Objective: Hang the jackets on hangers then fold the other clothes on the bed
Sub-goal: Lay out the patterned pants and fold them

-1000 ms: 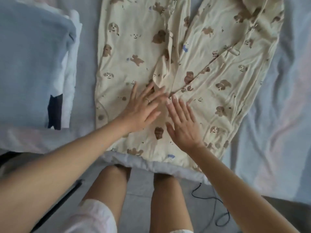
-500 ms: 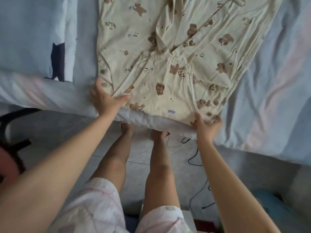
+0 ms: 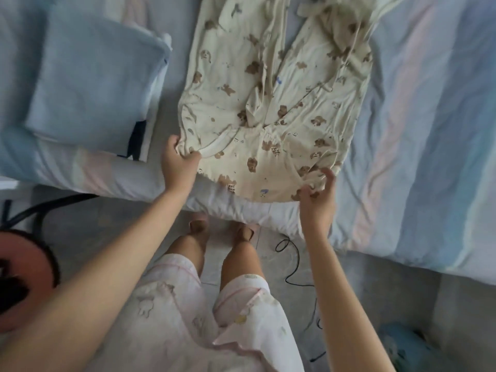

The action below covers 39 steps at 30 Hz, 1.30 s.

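Grips the near-left waist corner of the cream bear-print pajama trousers [image 3: 268, 108] with the left hand [image 3: 178, 163], fingers bunched into the cloth. Holds the right hand [image 3: 318, 196] at the near-right corner, fingers curved and touching the fabric; cannot tell whether pinching it. Trousers spread on the pastel-striped bed sheet [image 3: 429, 116], waist at the near edge, 2 legs running away. Stack of folded light-blue clothes [image 3: 91, 81] just beside, on the left. Black cable [image 3: 294, 253] on the floor below.
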{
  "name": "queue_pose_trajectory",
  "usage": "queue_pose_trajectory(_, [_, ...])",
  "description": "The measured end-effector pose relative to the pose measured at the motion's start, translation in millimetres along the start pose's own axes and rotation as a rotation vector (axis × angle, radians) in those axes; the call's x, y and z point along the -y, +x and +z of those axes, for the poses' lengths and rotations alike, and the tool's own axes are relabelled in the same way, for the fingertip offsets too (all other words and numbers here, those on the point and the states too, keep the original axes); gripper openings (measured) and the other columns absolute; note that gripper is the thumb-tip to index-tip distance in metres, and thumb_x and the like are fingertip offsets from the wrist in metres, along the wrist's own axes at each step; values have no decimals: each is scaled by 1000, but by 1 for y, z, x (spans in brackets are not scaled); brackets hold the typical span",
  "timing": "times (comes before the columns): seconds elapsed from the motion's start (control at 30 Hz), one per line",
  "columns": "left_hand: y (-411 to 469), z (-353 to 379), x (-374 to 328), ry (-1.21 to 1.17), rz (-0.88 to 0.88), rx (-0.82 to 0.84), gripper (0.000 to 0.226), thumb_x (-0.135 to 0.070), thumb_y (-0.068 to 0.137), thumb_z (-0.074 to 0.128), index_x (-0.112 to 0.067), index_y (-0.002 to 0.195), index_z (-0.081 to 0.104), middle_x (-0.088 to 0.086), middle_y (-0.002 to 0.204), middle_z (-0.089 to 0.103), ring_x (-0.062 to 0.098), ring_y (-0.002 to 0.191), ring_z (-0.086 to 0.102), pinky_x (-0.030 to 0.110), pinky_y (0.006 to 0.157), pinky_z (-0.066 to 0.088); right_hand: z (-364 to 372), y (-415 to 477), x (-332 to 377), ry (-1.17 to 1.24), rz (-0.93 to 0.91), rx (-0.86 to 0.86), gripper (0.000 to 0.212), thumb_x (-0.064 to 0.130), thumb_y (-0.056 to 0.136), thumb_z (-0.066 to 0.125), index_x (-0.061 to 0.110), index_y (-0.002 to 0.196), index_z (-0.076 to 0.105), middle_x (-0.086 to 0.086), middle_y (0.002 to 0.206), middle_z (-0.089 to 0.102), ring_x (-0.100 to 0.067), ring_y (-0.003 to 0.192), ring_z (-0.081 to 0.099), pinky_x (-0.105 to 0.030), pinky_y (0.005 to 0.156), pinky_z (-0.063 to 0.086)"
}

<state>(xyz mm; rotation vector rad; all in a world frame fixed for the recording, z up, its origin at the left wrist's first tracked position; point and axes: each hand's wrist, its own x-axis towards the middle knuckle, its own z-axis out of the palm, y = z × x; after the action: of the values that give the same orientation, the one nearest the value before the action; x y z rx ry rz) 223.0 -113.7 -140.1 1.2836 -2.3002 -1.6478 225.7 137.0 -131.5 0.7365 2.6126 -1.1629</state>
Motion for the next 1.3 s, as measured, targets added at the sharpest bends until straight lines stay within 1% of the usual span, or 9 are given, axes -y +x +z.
queue_pose_trajectory(0.17, [-34, 5, -119, -17, 351, 249, 76, 5, 83, 55, -22, 147, 25, -27, 127, 35, -27, 67, 46, 2, 59, 38, -40, -1, 102, 10, -358, 125, 33, 12, 88, 56, 32, 109, 40, 2, 77, 62, -19, 61, 63, -37, 54, 52])
queue_pose_trajectory(0.3, [-57, 2, -233, 74, 518, 483, 38, -12, 88, 60, -29, 122, 57, -9, 108, 64, 6, 85, 64, 21, 75, 49, -88, 5, 210, 89, -574, 141, 40, 13, 87, 61, 17, 121, 40, 8, 85, 57, 2, 66, 52, -22, 58, 41])
queue_pose_trajectory(0.37, [-70, -10, -286, -81, 472, 517, 23, -12, 90, 59, -30, 105, 62, -3, 91, 66, 10, 62, 65, 23, 60, 54, -117, 3, 258, 88, -665, 154, 29, 15, 88, 60, 15, 115, 48, 19, 85, 54, 5, 74, 54, -16, 68, 45])
queue_pose_trajectory(0.47, [-88, -43, -363, -279, 377, 617, 27, -11, 92, 57, -30, 110, 62, 1, 86, 64, 11, 43, 58, 25, 46, 53, -173, -9, 320, 138, -835, 151, 17, 18, 85, 56, 18, 102, 54, 16, 87, 60, -10, 85, 61, -39, 79, 52])
queue_pose_trajectory(0.63, [-108, -98, -441, -351, 470, 1024, 44, 5, 83, 60, -22, 119, 58, 5, 103, 69, 16, 92, 68, 27, 77, 57, -244, -19, 392, 129, -977, 194, 13, 21, 90, 57, 22, 102, 61, 9, 92, 68, -7, 87, 64, -37, 77, 54])
queue_pose_trajectory(0.77, [-118, -119, -498, -163, 864, 777, 45, 8, 77, 69, -18, 113, 63, -5, 89, 73, 10, 87, 70, 27, 70, 58, -301, -33, 445, 96, -1130, 218, 13, 15, 92, 57, 25, 100, 62, 16, 91, 67, 0, 85, 61, -17, 75, 46])
queue_pose_trajectory(0.93, [-129, -133, -561, 49, 1308, 219, 54, -50, 59, 80, -26, 105, 68, -19, 87, 50, 0, 81, 50, 15, 67, 40, -360, -50, 500, -27, -1297, 176, 22, 6, 93, 54, 22, 102, 65, 14, 94, 68, -2, 88, 61, -19, 80, 46])
queue_pose_trajectory(1.2, [-156, -135, -620, 85, 1391, 350, 26, -33, 73, 78, -19, 84, 59, -8, 74, 61, 8, 71, 57, 16, 59, 38, -419, -65, 542, 77, -1384, 144, 24, 19, 90, 63, 30, 108, 51, 6, 85, 64, -15, 79, 63, -31, 72, 50])
queue_pose_trajectory(1.3, [-155, -132, -625, 59, 1471, 283, 31, -45, 73, 74, -21, 77, 54, -10, 67, 56, 8, 64, 54, 24, 58, 39, -445, -61, 544, -98, -1223, 321, 45, 52, 74, 69, 43, 112, 47, 15, 102, 62, -8, 87, 62, -24, 77, 52])
